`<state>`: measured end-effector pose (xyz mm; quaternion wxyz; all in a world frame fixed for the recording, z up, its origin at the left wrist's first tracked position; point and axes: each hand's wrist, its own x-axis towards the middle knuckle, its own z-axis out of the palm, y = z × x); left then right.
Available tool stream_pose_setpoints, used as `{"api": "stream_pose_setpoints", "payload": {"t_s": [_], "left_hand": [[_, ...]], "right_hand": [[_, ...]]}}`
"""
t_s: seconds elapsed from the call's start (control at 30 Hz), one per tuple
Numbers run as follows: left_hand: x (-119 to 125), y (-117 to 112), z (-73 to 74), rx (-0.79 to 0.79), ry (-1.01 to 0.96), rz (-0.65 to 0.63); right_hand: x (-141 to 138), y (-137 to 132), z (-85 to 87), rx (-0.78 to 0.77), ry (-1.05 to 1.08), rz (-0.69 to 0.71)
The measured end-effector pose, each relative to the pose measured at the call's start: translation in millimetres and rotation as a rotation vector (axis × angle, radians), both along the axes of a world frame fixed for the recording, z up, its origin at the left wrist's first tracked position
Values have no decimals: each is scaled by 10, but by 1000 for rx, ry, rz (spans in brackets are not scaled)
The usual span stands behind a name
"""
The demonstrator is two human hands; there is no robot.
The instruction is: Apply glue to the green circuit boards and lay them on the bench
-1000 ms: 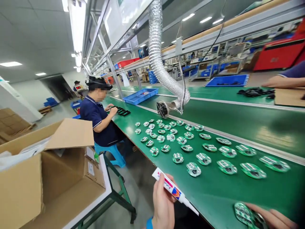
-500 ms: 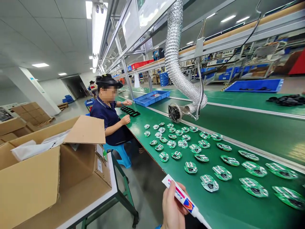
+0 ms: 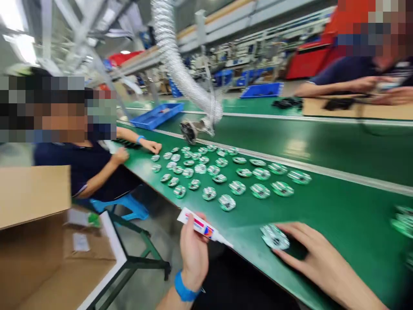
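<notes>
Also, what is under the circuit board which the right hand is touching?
Green table top shows around the circuit board, where the right hand touches its edge. Whatever is directly beneath is covered by the board itself and cannot be seen.

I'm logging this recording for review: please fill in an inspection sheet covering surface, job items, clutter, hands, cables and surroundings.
Surface: green bench, glossy with light reflections.
Job items: white tube; circuit boards in loose rows.
Clutter: blue tray beyond the boards, contents blurred.
Hands: left hand holds the tube; right hand at one separate board, grip unclear.
Cables: thin cable beside the silver duct.
Surroundings: two co-workers; open cardboard box.
</notes>
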<state>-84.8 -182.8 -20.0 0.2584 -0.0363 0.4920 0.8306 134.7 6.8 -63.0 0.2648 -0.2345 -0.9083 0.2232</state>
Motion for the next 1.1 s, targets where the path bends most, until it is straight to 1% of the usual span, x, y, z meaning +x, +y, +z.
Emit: {"api": "stream_pose_setpoints", "payload": {"t_s": [0.03, 0.1, 0.17, 0.23, 0.37, 0.5, 0.63, 0.77, 1.1], "left_hand": [[-24, 36, 22, -6, 26, -1], [-57, 141, 55, 0, 107, -28], [-39, 266, 81, 21, 188, -56], [29, 395, 102, 39, 269, -91], [197, 652, 90, 49, 417, -175], [293, 820, 20, 24, 579, -184], [346, 861, -28, -1, 781, -229], [377, 862, -35, -7, 953, -246], [382, 842, -49, 10, 1042, -256]], "right_hand": [[25, -50, 48, -37, -35, 10], [-5, -117, 168, -65, -60, -28], [-72, -154, 287, -45, -45, -56], [-115, -187, 374, -12, -23, -68], [-103, -249, 429, 31, 10, -74], [-84, -283, 425, 43, 15, -82], [-95, -302, 432, 56, 17, -85], [-99, -310, 446, 94, 22, -71], [-98, -327, 507, 137, 9, -64]]}}
